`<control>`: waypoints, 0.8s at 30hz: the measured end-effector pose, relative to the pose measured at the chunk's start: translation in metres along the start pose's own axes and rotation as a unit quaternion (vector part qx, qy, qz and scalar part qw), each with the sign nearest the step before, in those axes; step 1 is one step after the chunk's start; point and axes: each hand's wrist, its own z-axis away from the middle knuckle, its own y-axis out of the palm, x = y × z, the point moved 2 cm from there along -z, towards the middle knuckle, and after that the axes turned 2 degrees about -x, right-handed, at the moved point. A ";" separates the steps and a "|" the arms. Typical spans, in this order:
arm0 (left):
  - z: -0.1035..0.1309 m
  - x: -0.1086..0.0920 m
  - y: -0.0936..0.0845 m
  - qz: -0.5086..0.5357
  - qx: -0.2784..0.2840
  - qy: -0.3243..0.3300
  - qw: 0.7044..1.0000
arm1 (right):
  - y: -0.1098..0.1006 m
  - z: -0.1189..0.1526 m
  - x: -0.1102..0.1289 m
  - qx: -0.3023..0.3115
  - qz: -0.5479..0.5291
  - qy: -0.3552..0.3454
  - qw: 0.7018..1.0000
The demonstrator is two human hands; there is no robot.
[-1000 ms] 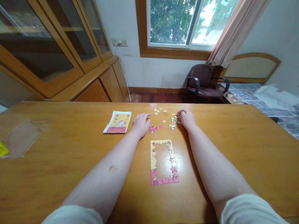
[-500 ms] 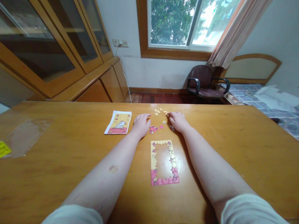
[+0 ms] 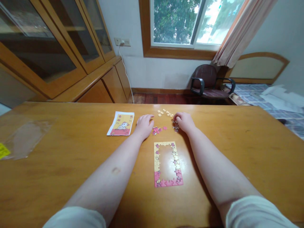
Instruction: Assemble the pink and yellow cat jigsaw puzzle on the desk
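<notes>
My left hand [image 3: 144, 126] rests on the table with its fingers stretched out, holding nothing, just left of a small pile of pink puzzle pieces [image 3: 156, 130]. On the right, my right hand [image 3: 184, 121] has its fingers curled down at a pile of greyish puzzle pieces [image 3: 176, 128]; whatever is under the fingertips is hidden. Beyond and between the hands lie several loose yellow puzzle pieces [image 3: 168, 112]. Nearer to me is a joined puzzle frame [image 3: 156, 164], yellow above and pink below, with bare table inside it.
Left of my left hand lies a picture sheet [image 3: 122, 124] showing a white animal on yellow and pink. A clear plastic bag [image 3: 28, 139] with a yellow label is at the table's far left. Past the table [image 3: 78, 126] stand a glass-door cabinet [image 3: 90, 71] and an armchair [image 3: 206, 79].
My right hand has shifted slightly right, from beside the yellow pieces to the greyish pile. The lone yellow piece between the groups no longer shows there. My left hand has stayed put.
</notes>
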 end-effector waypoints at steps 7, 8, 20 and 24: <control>-0.001 0.001 0.001 0.001 -0.001 0.002 1.000 | -0.002 0.001 -0.026 -0.177 -0.219 0.156 0.947; -0.001 0.001 0.001 0.002 -0.001 0.002 1.000 | -0.007 0.001 -0.025 -0.200 -0.253 0.153 0.934; -0.002 0.002 0.003 0.017 0.004 -0.010 1.000 | -0.037 0.027 -0.004 -0.012 -0.056 0.076 0.995; -0.002 0.003 0.004 0.016 0.001 -0.010 1.000 | 0.001 0.055 -0.003 0.053 0.100 -0.040 0.993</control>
